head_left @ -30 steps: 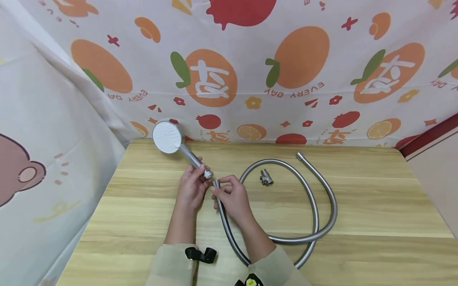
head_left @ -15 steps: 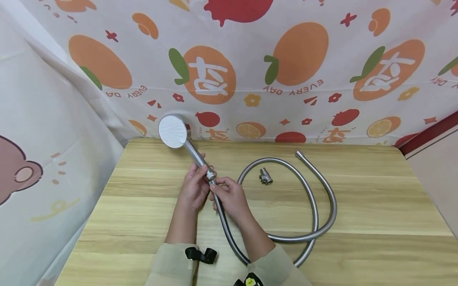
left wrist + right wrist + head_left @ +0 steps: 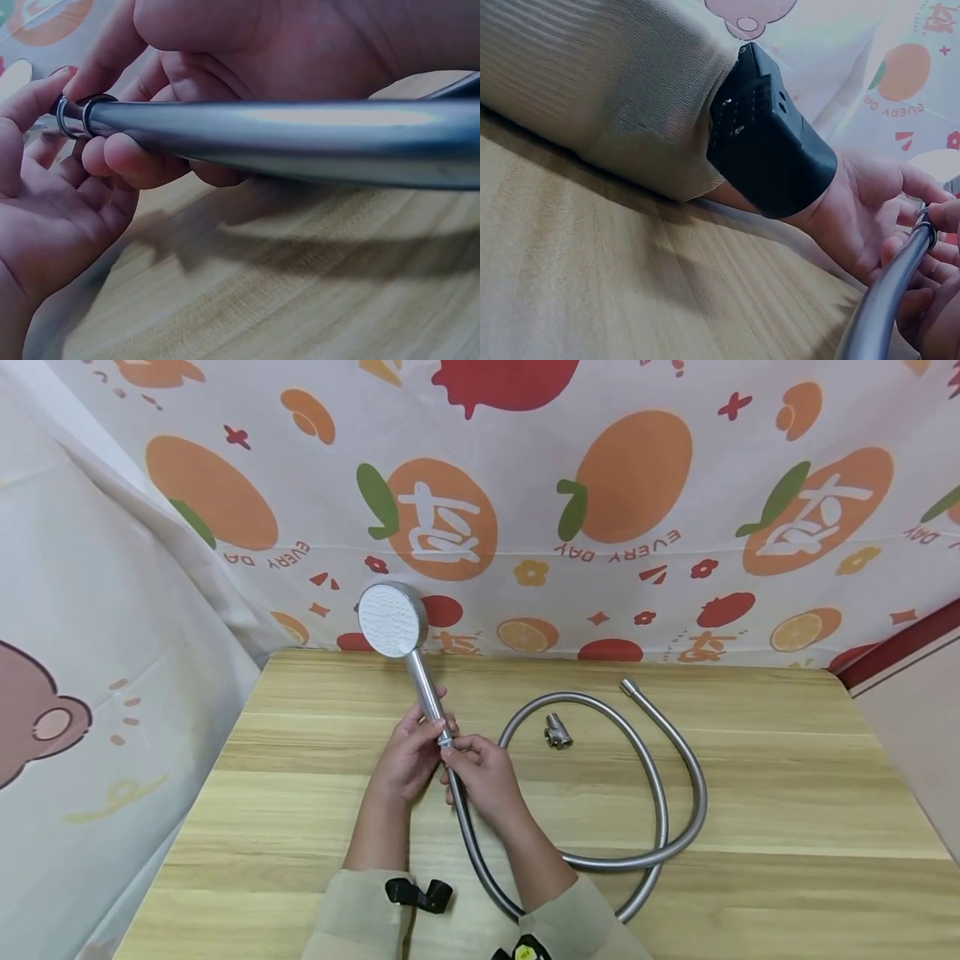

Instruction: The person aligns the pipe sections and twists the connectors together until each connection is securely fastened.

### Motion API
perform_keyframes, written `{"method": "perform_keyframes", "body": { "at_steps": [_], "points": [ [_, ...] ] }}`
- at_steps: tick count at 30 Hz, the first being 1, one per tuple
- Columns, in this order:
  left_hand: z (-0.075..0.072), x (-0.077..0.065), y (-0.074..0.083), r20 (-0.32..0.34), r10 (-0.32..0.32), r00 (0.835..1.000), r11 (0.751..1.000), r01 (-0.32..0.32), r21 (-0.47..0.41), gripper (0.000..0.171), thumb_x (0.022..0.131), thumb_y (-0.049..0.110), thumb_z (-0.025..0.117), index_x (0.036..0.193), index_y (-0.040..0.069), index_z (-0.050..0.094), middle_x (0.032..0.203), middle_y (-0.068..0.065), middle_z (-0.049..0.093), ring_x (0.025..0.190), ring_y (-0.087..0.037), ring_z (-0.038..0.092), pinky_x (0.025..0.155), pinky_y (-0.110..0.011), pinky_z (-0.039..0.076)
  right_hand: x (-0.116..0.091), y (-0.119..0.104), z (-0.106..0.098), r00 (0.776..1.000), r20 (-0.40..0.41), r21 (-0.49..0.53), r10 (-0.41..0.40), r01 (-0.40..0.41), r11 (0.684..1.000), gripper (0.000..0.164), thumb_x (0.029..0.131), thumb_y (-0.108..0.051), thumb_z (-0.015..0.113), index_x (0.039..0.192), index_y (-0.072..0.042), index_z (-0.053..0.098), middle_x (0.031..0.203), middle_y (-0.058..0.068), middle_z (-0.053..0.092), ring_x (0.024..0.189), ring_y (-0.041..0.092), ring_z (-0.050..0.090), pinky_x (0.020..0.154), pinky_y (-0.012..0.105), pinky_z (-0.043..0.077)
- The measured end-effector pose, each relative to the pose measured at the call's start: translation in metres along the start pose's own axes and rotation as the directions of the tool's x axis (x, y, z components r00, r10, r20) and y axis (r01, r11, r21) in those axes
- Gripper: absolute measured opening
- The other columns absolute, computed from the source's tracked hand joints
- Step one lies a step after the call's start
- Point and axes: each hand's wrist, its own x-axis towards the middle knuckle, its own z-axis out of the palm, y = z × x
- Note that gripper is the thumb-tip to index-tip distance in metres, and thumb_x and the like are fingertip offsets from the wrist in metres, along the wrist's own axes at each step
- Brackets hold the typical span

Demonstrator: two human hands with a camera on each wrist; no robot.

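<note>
A shower head [image 3: 392,620] with a round white face and a chrome handle tilts up to the left in the head view. My left hand [image 3: 403,760] grips the low end of its handle between thumb and fingers. My right hand [image 3: 483,774] pinches the end of a grey metal shower hose [image 3: 467,818], right at the handle's bottom. In the left wrist view the two ring-like collars of the joint sit close together, in line, between the fingertips of the left hand [image 3: 64,210] and the right hand [image 3: 217,52]. The inside of the joint is hidden.
The hose loops over the wooden table [image 3: 787,793], its free end [image 3: 628,687] toward the back. A small chrome angle fitting [image 3: 557,732] lies inside the loop. A fruit-print cloth [image 3: 525,485] hangs behind the table, and a black wrist camera [image 3: 769,142] sits on the left sleeve.
The shower head has swung up and to the right, its handle coming into line with the hose. The gap between handle and hose end has closed. The fitting has stayed put.
</note>
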Motion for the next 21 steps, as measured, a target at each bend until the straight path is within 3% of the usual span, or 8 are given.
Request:
{"method": "perform_keyframes", "body": {
  "at_steps": [10, 21],
  "points": [
    [-0.0037, -0.0009, 0.0009, -0.01, -0.017, 1.0, 0.998, 0.018, 0.063, 0.032, 0.093, -0.001, 0.047, 0.113, 0.02, 0.061, 0.077, 0.004, 0.066, 0.071, -0.011, 0.06, 0.071, -0.026, 0.047, -0.0016, 0.0003, 0.0026, 0.999, 0.035, -0.038, 0.009, -0.007, 0.999, 0.031, 0.096, -0.025, 0.063, 0.119, -0.003, 0.064, 0.07, 0.011, 0.063, 0.046, 0.015, 0.058, 0.045, 0.025, 0.049],
    [-0.0025, -0.0006, -0.0009, 0.022, -0.048, 0.999, 0.993, 0.045, 0.107, 0.029, 0.092, -0.003, 0.045, 0.107, 0.016, 0.061, 0.086, 0.002, 0.064, 0.08, -0.014, 0.058, 0.08, -0.03, 0.045, -0.0015, -0.0006, 0.0025, 0.998, 0.057, -0.088, 0.037, -0.032, 0.996, 0.029, 0.098, -0.031, 0.06, 0.119, -0.011, 0.064, 0.069, 0.008, 0.061, 0.047, 0.017, 0.055, 0.045, 0.024, 0.048]
  ]
}}
